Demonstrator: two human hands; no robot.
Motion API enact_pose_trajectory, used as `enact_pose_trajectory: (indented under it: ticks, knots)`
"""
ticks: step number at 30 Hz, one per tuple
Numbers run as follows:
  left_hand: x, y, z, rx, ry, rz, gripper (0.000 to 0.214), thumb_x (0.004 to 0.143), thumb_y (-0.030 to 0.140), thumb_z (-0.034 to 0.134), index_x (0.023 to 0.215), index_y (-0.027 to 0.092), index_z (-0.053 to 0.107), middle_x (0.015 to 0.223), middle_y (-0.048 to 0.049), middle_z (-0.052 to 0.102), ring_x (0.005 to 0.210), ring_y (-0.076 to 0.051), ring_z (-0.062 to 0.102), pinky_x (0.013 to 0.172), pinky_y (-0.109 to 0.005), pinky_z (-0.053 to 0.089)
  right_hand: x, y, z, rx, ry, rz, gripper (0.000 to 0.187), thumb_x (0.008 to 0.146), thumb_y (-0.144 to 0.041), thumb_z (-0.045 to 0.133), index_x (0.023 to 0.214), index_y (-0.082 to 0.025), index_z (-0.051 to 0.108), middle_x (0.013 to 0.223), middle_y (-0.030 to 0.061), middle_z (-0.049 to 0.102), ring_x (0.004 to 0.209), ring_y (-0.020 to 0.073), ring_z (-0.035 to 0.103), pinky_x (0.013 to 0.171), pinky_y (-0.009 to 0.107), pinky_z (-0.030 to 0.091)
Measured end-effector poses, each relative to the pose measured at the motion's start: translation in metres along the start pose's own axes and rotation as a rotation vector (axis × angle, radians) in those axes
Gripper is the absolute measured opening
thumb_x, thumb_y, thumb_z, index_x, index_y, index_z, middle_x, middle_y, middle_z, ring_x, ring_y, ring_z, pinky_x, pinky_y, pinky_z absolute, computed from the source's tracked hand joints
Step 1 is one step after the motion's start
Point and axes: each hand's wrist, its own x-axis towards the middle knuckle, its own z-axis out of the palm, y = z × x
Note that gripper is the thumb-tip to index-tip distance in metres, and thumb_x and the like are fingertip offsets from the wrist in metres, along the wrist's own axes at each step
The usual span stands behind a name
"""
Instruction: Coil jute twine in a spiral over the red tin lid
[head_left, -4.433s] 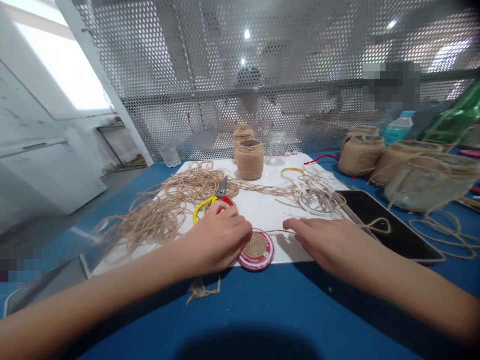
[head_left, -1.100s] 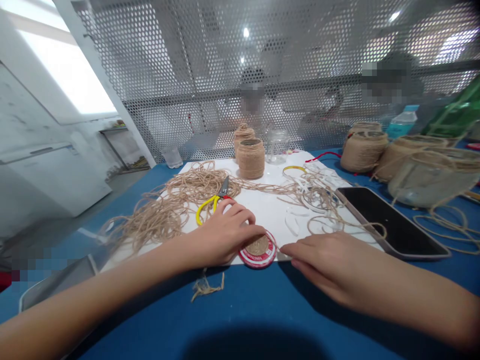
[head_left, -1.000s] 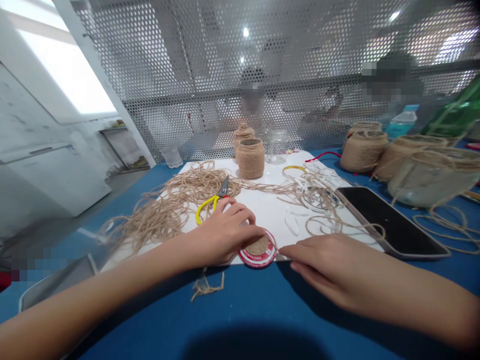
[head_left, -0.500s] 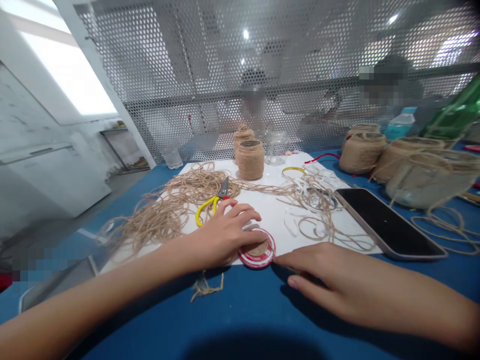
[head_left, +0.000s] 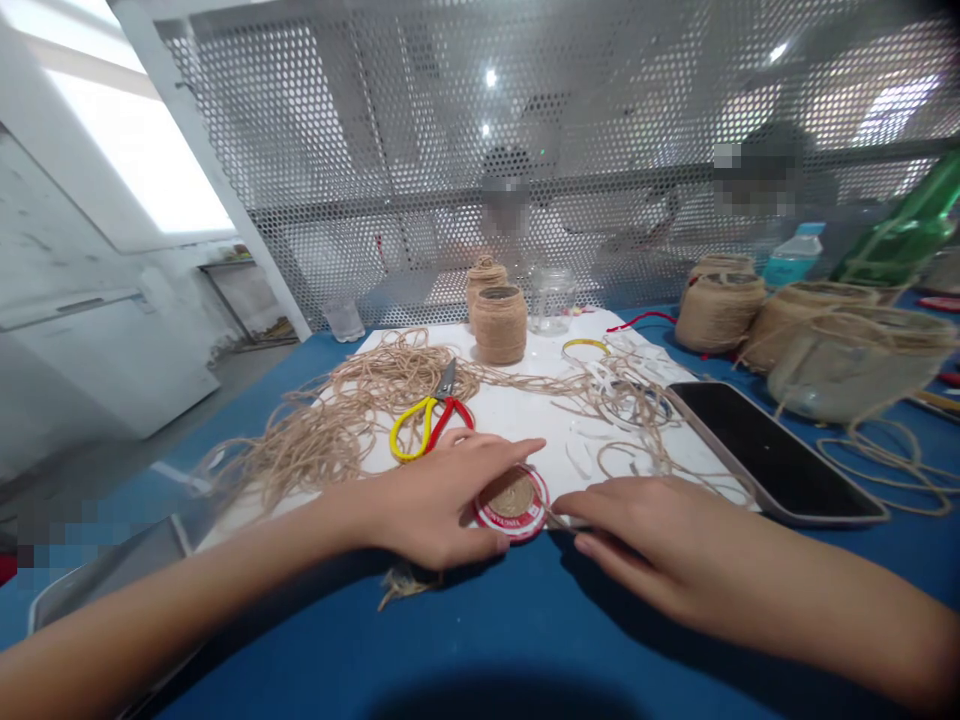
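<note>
A round lid (head_left: 537, 530) with a red and white printed rim lies at the near edge of the white paper, a flat coil of jute twine (head_left: 511, 496) on its middle. My left hand (head_left: 439, 495) reaches around its left side, thumb at the near rim and index finger stretched out beyond the far rim. At the right rim, my right hand (head_left: 645, 530) pinches a strand of twine that runs from the coil. Scissors (head_left: 445, 385) with one yellow and one red handle lie just beyond my left hand.
Loose twine (head_left: 322, 430) heaps at left on the paper (head_left: 510, 405). Twine-wrapped jars (head_left: 501, 325) and a glass jar (head_left: 553, 300) stand behind. To the right are a phone (head_left: 772, 445), more wrapped jars (head_left: 720, 310) and a green bottle (head_left: 900, 240). A perforated panel (head_left: 420, 150) borders the table.
My left fingers have lifted off the coil and opened around the lid, uncovering the coil and the scissors' red handle. My right hand stays at the right rim, now visibly pinching a twine strand.
</note>
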Motion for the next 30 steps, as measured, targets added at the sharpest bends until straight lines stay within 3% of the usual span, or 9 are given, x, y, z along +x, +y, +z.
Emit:
enact_pose_trajectory:
  ticks: [4,7,10,16,20,25,30]
  knots:
    - [0.000,0.003,-0.005,0.076,-0.036,0.063,0.076,0.072,0.024,0.062,0.140,0.019,0.028,0.129,-0.0094,0.049,0.118,-0.024,0.043,0.104,-0.038,0.028,-0.001,0.004,-0.001,-0.157,0.038,0.053,0.022,0.089,-0.027,0.042,0.101,-0.022,0.060,0.087,0.0042,0.065,0.079,0.0198,0.061,0.067,0.031,0.040]
    - [0.001,0.000,-0.003,0.144,-0.024,0.047,0.073,0.077,0.045,0.062,0.138,0.019,0.031,0.122,-0.0106,0.053,0.113,-0.026,0.046,0.100,-0.039,0.030,-0.002,0.007,-0.001,-0.235,0.082,0.073,0.022,0.087,-0.030,0.045,0.102,-0.023,0.060,0.090,0.0048,0.063,0.080,0.0211,0.059,0.066,0.032,0.038]
    - [0.002,-0.003,0.002,0.264,0.045,-0.010,0.083,0.072,0.068,0.056,0.137,0.021,0.035,0.111,-0.0106,0.057,0.105,-0.028,0.049,0.095,-0.043,0.030,0.000,0.012,-0.003,-0.304,0.099,0.082,0.023,0.084,-0.027,0.046,0.100,-0.021,0.060,0.091,0.0060,0.062,0.080,0.0215,0.059,0.065,0.032,0.036]
    - [0.002,-0.003,0.005,0.433,0.078,-0.118,0.086,0.063,0.085,0.042,0.114,0.017,0.057,0.089,-0.0094,0.059,0.089,-0.029,0.051,0.089,-0.048,0.030,0.004,0.029,-0.010,-0.311,0.033,0.106,0.019,0.085,-0.020,0.043,0.079,-0.020,0.062,0.074,0.0037,0.061,0.072,0.0180,0.057,0.067,0.031,0.035]
    - [0.000,-0.002,-0.007,0.368,0.038,-0.087,0.077,0.069,0.079,0.045,0.114,0.018,0.057,0.098,-0.0101,0.059,0.095,-0.029,0.051,0.090,-0.046,0.032,0.004,0.030,-0.010,-0.211,0.049,0.051,0.019,0.088,-0.025,0.044,0.084,-0.019,0.062,0.081,0.0047,0.059,0.081,0.0186,0.054,0.076,0.033,0.037]
    - [-0.003,-0.003,-0.018,0.229,-0.075,0.025,0.066,0.075,0.047,0.062,0.132,0.020,0.041,0.120,-0.0083,0.054,0.105,-0.025,0.052,0.091,-0.036,0.037,0.004,0.026,-0.002,-0.128,0.033,0.029,0.017,0.089,-0.027,0.045,0.089,-0.019,0.060,0.090,0.0060,0.055,0.084,0.0184,0.050,0.074,0.032,0.039]
    - [-0.002,-0.006,-0.013,0.233,-0.038,-0.015,0.070,0.075,0.052,0.063,0.133,0.020,0.041,0.118,-0.0092,0.055,0.105,-0.026,0.052,0.091,-0.037,0.037,0.006,0.024,-0.001,-0.143,0.040,-0.026,0.019,0.091,-0.022,0.038,0.083,-0.018,0.055,0.090,0.0052,0.053,0.082,0.0175,0.047,0.074,0.032,0.039]
